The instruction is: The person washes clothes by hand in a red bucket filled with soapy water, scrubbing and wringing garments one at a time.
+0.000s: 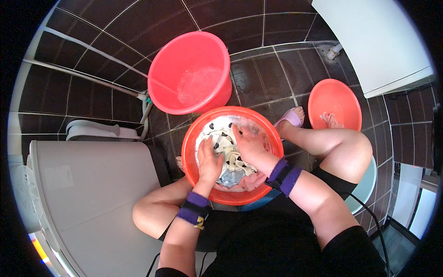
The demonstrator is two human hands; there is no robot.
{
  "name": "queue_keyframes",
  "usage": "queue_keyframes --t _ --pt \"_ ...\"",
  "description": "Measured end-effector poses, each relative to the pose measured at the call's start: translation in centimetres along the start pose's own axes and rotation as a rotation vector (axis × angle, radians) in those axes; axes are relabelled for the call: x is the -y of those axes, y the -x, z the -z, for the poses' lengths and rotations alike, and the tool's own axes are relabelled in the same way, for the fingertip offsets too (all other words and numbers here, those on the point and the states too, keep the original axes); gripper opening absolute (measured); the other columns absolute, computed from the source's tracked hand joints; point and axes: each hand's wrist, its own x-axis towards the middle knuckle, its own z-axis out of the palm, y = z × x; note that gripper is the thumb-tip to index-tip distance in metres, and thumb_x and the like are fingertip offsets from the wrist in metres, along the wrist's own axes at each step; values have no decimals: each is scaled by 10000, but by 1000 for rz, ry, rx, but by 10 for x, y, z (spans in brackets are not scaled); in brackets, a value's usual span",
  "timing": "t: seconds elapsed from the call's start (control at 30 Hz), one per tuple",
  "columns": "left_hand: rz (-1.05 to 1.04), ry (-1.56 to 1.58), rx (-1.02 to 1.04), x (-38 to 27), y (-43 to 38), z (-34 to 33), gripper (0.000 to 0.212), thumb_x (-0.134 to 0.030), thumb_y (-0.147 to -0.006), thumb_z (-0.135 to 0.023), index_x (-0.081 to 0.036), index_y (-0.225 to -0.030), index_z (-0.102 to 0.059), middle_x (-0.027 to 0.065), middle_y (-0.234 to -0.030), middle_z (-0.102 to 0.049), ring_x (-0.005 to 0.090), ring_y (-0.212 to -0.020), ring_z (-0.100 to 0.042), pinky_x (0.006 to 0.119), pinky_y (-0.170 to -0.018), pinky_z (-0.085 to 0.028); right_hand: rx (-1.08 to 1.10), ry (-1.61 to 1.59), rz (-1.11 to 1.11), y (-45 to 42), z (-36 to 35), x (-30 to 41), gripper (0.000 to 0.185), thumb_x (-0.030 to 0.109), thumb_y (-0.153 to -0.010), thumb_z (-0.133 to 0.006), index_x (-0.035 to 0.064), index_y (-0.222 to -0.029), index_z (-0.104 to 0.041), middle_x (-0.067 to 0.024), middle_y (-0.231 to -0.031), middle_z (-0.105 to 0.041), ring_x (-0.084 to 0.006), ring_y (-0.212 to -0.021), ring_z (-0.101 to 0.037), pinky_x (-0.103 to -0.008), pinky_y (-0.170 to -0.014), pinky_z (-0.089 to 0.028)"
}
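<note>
Between my legs stands an orange-red plastic basin (196, 128) with sudsy water and wet laundry. A cream cloth with black spots (228, 152) lies on top in the middle. Below it, nearer me, are a grey-blue cloth (231, 177) and a pink cloth (252, 180). My left hand (209, 162) rests at the left side of the spotted cloth, fingers partly spread. On the right side, my right hand (250, 143) reaches over the cloth and foam, slightly blurred. Whether either hand grips any cloth cannot be told. Both wrists wear purple bands.
A pink bucket (225, 69) behind the basin holds water, with a stream running into it. An orange basin (346, 100) with a pale pink cloth (331, 119) stands right. A grey appliance (100, 180) is at left, a white cabinet-like unit (377, 41) at upper right, and a light-blue basin (368, 180) beside my leg.
</note>
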Motion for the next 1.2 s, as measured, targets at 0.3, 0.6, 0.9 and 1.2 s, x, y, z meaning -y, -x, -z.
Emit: queue_keyframes --t 0.3,0.6,0.9,1.2 --pt "-11 -370 472 13 -21 -31 550 -328 -882 -401 -103 -1351 -222 266 -1382 -153 441 -1264 -169 452 -1034 -195 -71 58 211 -2 -49 -11 441 106 -730 -511 89 -1169 -483 -135 -1137 -497 -304 -915 -556 -423 -744 -455" --pt "66 -536 857 60 -58 -66 477 -357 -877 -285 -35 -1176 -471 219 -1163 -490 342 -1097 -457 408 -926 -363 141 47 89 -24 -63 -15 181 103 -741 -475 61 -801 -640 -141 -790 -623 -294 -779 -607 -429 -683 -471" --pt "56 -79 248 11 -24 -40 470 -339 -871 -392 26 -1157 -467 239 -1102 -523 371 -1026 -501 416 -902 -383 84 -371 -106 -35 -32 -13 233 106 -750 -503 23 -950 -591 -204 -931 -593 -348 -888 -567 -418 -776 -450" --pt "536 1563 241 -24 -20 -4 471 -387 -895 -384 -12 -1171 -460 148 -1082 -542 271 -988 -529 368 -862 -426 -284 -941 236 35 30 75 191 163 -682 -624 104 -855 -566 -89 -826 -554 -296 -775 -571 -380 -669 -461"
